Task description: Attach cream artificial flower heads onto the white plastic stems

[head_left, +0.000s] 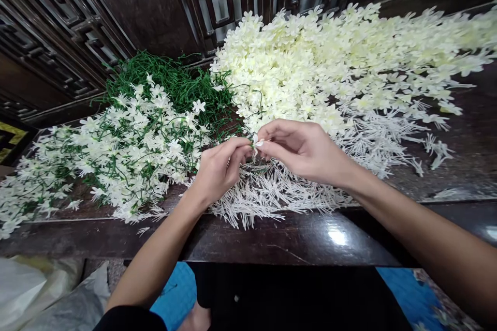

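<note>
My left hand (218,169) and my right hand (308,150) meet over the middle of the bench, both closed in a pinch. Between their fingertips is a small white artificial flower (258,142). My right thumb and forefinger grip its petals, while my left fingers pinch the bit of green stem at its base; much of that stem is hidden by the fingers. Under my hands spreads a pile of thin white artificial stamens (267,194). Just behind them lies a large heap of loose cream-white petals (295,72).
Green plastic stems (166,75) are heaped at the back left. White flowers on green stems (135,150) pile up to the left along the dark wooden bench (295,235). A carved wooden backrest (143,5) rises behind. Plastic bags (58,295) lie below at the left.
</note>
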{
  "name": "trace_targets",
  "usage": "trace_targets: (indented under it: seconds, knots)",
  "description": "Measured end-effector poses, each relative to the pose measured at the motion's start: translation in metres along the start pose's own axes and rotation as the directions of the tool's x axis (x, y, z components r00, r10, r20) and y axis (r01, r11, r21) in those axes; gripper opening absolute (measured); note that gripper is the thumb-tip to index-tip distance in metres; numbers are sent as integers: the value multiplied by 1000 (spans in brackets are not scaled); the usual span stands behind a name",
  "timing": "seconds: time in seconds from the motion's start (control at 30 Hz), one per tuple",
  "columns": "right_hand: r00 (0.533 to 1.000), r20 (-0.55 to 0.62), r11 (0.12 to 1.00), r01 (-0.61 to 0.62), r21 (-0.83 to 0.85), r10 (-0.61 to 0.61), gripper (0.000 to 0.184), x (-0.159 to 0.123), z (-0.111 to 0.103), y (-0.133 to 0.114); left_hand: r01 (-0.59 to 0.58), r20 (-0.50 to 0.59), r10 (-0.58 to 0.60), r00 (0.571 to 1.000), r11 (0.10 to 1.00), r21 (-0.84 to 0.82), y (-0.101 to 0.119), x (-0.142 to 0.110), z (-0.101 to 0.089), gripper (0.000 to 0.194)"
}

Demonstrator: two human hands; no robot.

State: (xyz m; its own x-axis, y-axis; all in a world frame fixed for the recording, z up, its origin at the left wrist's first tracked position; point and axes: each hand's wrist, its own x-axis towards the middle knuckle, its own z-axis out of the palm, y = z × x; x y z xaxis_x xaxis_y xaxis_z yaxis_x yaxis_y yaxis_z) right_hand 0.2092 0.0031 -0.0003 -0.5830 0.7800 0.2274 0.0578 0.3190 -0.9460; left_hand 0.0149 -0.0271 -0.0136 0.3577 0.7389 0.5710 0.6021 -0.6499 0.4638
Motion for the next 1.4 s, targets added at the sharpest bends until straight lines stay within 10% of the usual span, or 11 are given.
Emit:
trace_targets:
  seconds: [0.37, 1.4]
  knots:
    - [942, -2, 895, 319, -313, -337, 14, 2, -3, 7, 14, 14, -13, 1000, 1000, -18, 1, 2, -1, 12]
    - [827, 52, 716, 515, -471, -560, 16, 2, -4, 6, 25, 12, -24, 1000, 990, -140, 3, 3, -2, 8]
